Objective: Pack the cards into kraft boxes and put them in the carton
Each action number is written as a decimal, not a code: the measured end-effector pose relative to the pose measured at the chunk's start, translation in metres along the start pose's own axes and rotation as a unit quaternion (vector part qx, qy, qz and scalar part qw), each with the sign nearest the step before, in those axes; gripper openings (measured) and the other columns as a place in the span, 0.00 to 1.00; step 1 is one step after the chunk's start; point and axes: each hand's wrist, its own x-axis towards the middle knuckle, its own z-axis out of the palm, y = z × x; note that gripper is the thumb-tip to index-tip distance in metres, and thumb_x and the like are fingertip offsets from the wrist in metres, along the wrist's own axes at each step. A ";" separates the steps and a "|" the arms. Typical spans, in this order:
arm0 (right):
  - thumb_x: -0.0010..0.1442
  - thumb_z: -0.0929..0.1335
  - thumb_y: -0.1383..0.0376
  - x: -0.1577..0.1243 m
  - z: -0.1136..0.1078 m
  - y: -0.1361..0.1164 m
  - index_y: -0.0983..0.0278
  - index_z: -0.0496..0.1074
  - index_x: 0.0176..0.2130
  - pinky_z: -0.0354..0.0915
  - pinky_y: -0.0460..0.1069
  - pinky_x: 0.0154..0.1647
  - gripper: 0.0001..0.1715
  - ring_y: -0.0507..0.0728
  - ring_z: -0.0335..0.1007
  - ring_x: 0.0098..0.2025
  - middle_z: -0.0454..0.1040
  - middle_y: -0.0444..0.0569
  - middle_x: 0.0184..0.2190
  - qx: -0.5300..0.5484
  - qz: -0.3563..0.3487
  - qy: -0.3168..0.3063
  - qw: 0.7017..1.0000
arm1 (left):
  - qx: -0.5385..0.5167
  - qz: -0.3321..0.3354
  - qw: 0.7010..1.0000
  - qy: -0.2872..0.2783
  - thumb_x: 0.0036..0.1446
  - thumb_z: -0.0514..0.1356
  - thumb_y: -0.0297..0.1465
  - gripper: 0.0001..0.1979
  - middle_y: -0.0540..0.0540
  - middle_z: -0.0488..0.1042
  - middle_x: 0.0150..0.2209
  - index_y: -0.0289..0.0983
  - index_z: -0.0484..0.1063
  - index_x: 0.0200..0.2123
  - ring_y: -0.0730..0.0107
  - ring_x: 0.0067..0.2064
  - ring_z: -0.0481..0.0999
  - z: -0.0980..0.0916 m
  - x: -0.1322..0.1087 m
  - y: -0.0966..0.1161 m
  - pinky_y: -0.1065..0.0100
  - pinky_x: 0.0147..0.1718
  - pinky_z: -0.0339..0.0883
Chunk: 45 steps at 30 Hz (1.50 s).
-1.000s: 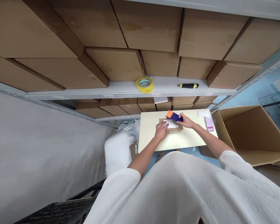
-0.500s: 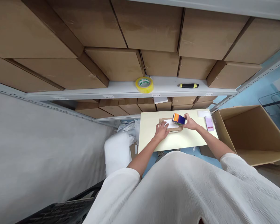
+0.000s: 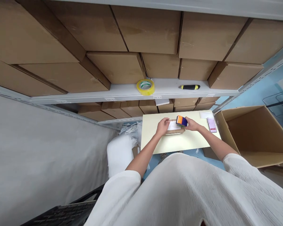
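On the pale yellow table lies a small cardboard box with a white paper label on top. My left hand is at the box's left end, fingers bent and closed around its far left corner; the fingertips are partly hidden. My right hand grips an orange and dark blue tape dispenser, held tilted over the right part of the box, by the label's edge.
A phone lies at the table's right, beside a large open carton. On the shelf above are a yellow tape roll, a utility knife and several closed boxes. White wrapping material stands left of the table.
My left hand has lifted off the label and shifted left and away to the box's end, its fingers now bent. The tape dispenser in my right hand has moved slightly right.
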 end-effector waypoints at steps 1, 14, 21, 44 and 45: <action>0.51 0.76 0.62 0.000 -0.001 -0.001 0.59 0.66 0.48 0.69 0.52 0.44 0.28 0.60 0.73 0.43 0.77 0.48 0.43 0.000 0.000 -0.003 1.000 | -0.051 -0.017 0.999 0.008 0.70 0.60 0.34 0.12 0.42 0.84 0.52 0.42 0.80 0.53 0.60 0.50 0.83 0.001 0.006 0.007 0.59 0.57 0.74; 0.51 0.76 0.60 -0.001 -0.003 -0.008 0.58 0.62 0.46 0.66 0.52 0.43 0.27 0.59 0.70 0.42 0.75 0.47 0.42 0.008 -0.008 -0.018 1.000 | -0.163 -0.127 0.978 0.013 0.54 0.73 0.30 0.16 0.49 0.84 0.34 0.41 0.76 0.45 0.64 0.38 0.84 0.027 0.024 0.030 0.63 0.44 0.74; 0.51 0.75 0.62 0.002 -0.002 -0.011 0.58 0.62 0.44 0.65 0.51 0.42 0.25 0.59 0.69 0.41 0.73 0.46 0.41 -0.007 -0.017 -0.019 1.000 | -0.191 -0.142 0.971 0.014 0.50 0.70 0.23 0.18 0.49 0.82 0.33 0.41 0.74 0.44 0.63 0.38 0.84 0.023 0.022 0.031 0.62 0.43 0.74; 0.49 0.74 0.72 0.010 -0.010 -0.059 0.58 0.64 0.46 0.62 0.51 0.40 0.27 0.64 0.68 0.47 0.72 0.51 0.42 -0.120 -0.048 -0.070 0.989 | -0.171 -0.155 0.968 0.101 0.61 0.62 0.20 0.19 0.55 0.68 0.35 0.45 0.55 0.44 0.73 0.37 0.78 0.001 0.004 -0.014 0.70 0.37 0.70; 0.49 0.74 0.73 0.011 -0.010 -0.060 0.58 0.64 0.46 0.62 0.51 0.40 0.27 0.64 0.68 0.47 0.72 0.51 0.43 -0.122 -0.049 -0.074 0.989 | -0.176 -0.158 0.966 0.104 0.61 0.62 0.20 0.19 0.56 0.68 0.35 0.45 0.55 0.43 0.73 0.36 0.76 0.000 0.003 -0.015 0.71 0.36 0.69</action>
